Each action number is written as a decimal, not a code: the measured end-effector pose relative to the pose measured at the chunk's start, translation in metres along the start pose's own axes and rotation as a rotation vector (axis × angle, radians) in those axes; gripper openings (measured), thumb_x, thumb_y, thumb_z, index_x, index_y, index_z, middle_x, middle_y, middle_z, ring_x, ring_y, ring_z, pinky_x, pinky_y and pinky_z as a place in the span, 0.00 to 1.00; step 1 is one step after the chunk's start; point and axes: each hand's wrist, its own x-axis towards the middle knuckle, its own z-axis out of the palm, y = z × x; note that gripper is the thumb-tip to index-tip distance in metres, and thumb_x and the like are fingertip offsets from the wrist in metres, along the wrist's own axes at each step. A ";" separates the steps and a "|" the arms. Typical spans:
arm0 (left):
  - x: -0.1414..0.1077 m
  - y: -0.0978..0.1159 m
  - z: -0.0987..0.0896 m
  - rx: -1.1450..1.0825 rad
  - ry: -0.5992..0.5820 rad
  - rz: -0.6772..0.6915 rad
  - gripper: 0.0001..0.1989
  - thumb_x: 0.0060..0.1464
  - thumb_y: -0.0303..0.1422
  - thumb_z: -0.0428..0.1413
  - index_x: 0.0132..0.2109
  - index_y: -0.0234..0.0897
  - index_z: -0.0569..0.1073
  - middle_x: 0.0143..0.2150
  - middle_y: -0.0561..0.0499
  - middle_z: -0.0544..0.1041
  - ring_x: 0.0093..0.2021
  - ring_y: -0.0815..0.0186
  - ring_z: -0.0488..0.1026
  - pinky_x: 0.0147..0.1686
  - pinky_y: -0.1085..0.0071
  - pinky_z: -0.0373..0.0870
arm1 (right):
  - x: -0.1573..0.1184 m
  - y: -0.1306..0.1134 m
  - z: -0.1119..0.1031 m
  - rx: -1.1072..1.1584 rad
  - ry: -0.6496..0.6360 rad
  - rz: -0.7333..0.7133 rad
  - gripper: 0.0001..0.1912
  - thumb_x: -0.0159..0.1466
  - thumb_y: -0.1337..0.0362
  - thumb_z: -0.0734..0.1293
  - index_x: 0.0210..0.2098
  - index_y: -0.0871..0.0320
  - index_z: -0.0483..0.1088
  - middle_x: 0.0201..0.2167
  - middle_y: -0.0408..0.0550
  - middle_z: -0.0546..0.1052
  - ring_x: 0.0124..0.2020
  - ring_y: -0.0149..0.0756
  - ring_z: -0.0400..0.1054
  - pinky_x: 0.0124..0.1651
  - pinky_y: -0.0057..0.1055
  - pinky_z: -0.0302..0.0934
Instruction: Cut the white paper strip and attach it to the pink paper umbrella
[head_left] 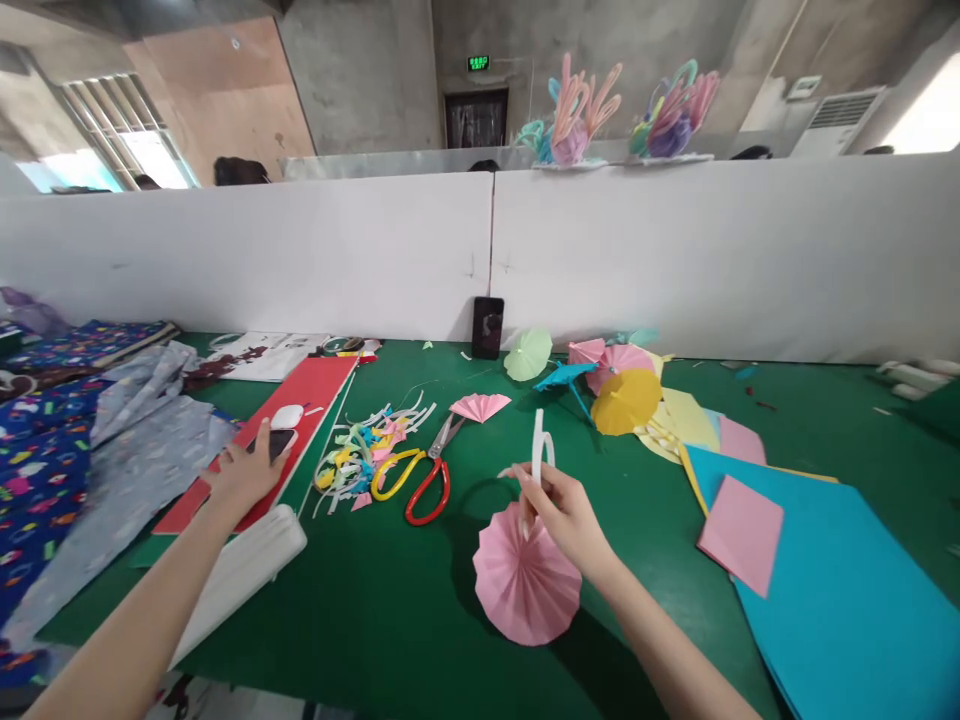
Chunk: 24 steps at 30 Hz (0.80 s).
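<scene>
My right hand [561,510] is closed in a pinch on a white paper strip [538,445] that stands upright and has a curved loop. Below those fingers hangs a round pink pleated paper umbrella [525,590], and the strip appears to meet its centre. On the left, my left hand [244,470] lies with fingers spread over a dark, rounded object [271,443] with a pale edge, perhaps a phone, on a red board [315,390]. A small white case [287,417] sits just beyond. Scissors [435,455] with yellow and red handles lie open between my hands.
Coloured paper scraps [364,455] are heaped left of the scissors, with a pink paper fan [481,406] at their tips. Several small paper umbrellas [626,402] stand at the back. Blue sheets [840,560] carry pink paper [742,535]. A phone [488,328] leans against the white partition [337,255].
</scene>
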 end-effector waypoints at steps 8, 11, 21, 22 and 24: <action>-0.093 0.119 -0.018 -0.012 -0.028 0.509 0.18 0.62 0.40 0.45 0.50 0.34 0.71 0.47 0.42 0.75 0.49 0.56 0.70 0.47 0.67 0.64 | 0.050 -0.065 -0.017 0.082 -0.184 -0.068 0.16 0.63 0.53 0.64 0.33 0.61 0.71 0.18 0.42 0.72 0.21 0.31 0.68 0.29 0.28 0.64; -0.119 0.152 -0.005 0.064 -0.083 0.490 0.19 0.58 0.31 0.50 0.54 0.24 0.69 0.50 0.31 0.71 0.52 0.47 0.67 0.49 0.59 0.63 | 0.062 -0.082 -0.018 0.107 -0.170 -0.096 0.16 0.64 0.53 0.62 0.35 0.61 0.70 0.16 0.39 0.70 0.18 0.28 0.65 0.25 0.26 0.60; -0.093 0.172 -0.004 0.135 -0.266 0.348 0.16 0.58 0.36 0.55 0.51 0.33 0.69 0.51 0.45 0.71 0.48 0.59 0.70 0.47 0.56 0.68 | 0.070 -0.079 -0.026 0.178 -0.285 -0.079 0.14 0.64 0.54 0.62 0.38 0.60 0.66 0.15 0.38 0.71 0.17 0.28 0.66 0.24 0.26 0.61; -0.091 0.173 -0.003 0.119 -0.279 0.339 0.15 0.59 0.36 0.54 0.51 0.33 0.69 0.50 0.44 0.71 0.48 0.59 0.70 0.47 0.56 0.68 | 0.072 -0.077 -0.029 0.177 -0.268 -0.079 0.14 0.64 0.54 0.62 0.38 0.60 0.66 0.15 0.38 0.71 0.17 0.28 0.65 0.25 0.26 0.61; -0.088 0.173 -0.002 0.071 -0.304 0.321 0.15 0.59 0.36 0.54 0.51 0.33 0.69 0.50 0.44 0.71 0.47 0.59 0.71 0.46 0.57 0.69 | 0.073 -0.073 -0.036 0.176 -0.246 -0.077 0.13 0.64 0.55 0.62 0.38 0.60 0.66 0.15 0.38 0.71 0.17 0.28 0.65 0.25 0.26 0.60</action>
